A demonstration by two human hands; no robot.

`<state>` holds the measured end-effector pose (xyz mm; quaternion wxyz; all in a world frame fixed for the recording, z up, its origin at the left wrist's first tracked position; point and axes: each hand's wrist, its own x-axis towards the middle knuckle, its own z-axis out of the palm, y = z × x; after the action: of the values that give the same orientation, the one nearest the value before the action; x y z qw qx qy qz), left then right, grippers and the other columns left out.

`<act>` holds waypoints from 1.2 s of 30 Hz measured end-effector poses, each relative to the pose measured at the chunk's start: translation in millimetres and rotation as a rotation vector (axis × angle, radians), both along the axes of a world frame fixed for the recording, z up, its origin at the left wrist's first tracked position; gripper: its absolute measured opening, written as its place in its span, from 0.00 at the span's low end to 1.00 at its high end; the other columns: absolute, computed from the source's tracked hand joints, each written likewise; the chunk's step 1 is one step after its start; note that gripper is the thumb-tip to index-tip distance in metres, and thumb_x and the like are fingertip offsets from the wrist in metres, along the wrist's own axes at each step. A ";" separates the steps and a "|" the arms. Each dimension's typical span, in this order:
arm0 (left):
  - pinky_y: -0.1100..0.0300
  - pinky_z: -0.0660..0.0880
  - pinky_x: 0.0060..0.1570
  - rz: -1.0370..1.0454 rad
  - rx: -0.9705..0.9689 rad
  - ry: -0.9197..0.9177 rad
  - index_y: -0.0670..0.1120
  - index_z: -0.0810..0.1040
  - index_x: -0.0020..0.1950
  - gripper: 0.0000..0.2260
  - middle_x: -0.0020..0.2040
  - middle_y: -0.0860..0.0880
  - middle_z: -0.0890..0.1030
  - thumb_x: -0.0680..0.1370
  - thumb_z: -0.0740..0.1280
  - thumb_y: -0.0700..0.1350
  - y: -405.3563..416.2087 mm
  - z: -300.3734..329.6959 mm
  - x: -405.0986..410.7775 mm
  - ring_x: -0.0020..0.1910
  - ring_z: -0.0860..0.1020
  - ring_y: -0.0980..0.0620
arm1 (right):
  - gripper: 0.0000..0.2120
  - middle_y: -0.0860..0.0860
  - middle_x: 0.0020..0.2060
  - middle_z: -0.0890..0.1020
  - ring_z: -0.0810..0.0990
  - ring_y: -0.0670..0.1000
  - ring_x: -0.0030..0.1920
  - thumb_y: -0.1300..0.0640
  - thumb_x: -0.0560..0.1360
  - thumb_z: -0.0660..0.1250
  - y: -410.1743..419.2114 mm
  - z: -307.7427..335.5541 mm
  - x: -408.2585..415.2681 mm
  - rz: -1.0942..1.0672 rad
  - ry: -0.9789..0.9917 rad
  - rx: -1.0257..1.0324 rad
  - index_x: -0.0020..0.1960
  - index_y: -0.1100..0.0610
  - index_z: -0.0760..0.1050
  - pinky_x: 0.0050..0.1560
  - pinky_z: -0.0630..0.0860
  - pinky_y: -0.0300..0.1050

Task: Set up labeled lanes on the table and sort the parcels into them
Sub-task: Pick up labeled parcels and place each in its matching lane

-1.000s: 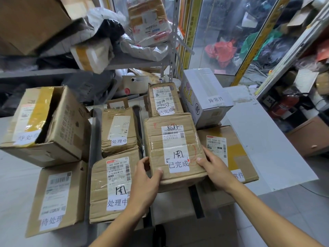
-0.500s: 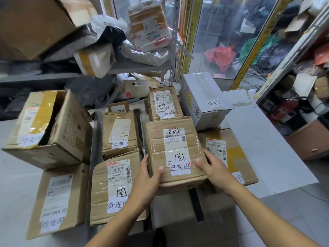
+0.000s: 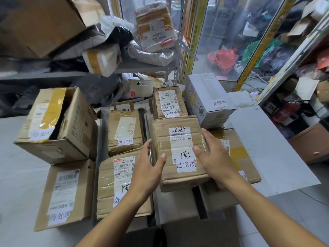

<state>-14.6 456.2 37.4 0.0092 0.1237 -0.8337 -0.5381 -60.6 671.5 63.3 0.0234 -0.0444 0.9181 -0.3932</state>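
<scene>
A brown parcel with a white handwritten label lies in the third lane, at the centre of the table. My left hand lies along its left side with straight fingers and the thumb on the top. My right hand rests on its top right edge, fingers straight. Behind it sits a second parcel with the same label. The lane to the left holds two taped parcels. The far-left lane has an open carton and a flat box. On the right are a white box and a yellow-taped box.
A metal shelf stacked with bags and parcels overhangs the back of the table. A white board extends the table to the right. A red fire extinguisher and cluttered shelving stand at the right. Dark gaps run between the table sections.
Both hands have slid forward from the parcel's near corners to its sides, and their fingers have straightened. The parcel stays in its lane.
</scene>
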 end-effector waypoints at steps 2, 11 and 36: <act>0.55 0.67 0.66 0.009 -0.026 0.039 0.57 0.60 0.76 0.29 0.73 0.54 0.68 0.78 0.67 0.55 -5.5 8.1 -3.2 0.67 0.66 0.61 | 0.32 0.47 0.76 0.65 0.61 0.46 0.76 0.47 0.79 0.65 -13.8 9.2 0.7 0.055 0.038 0.018 0.79 0.50 0.58 0.74 0.57 0.41; 0.51 0.69 0.67 0.094 -0.090 0.192 0.60 0.62 0.75 0.25 0.73 0.54 0.69 0.79 0.66 0.54 -77.3 51.5 -6.4 0.69 0.67 0.58 | 0.32 0.46 0.76 0.66 0.62 0.40 0.73 0.45 0.79 0.65 -109.0 37.7 -13.3 0.247 0.144 -0.023 0.79 0.49 0.59 0.68 0.55 0.27; 0.62 0.72 0.59 0.719 -0.237 0.233 0.53 0.74 0.69 0.19 0.61 0.57 0.77 0.79 0.68 0.47 -617.7 91.4 172.7 0.59 0.74 0.63 | 0.33 0.45 0.76 0.67 0.68 0.45 0.72 0.40 0.78 0.63 -716.2 63.1 76.6 0.837 0.196 -0.037 0.79 0.47 0.57 0.66 0.59 0.35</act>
<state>158.1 -161.5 128.8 0.3057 0.3440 -0.7869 -0.4110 16.0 -44.6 126.5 0.0929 -0.4504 0.8117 -0.3600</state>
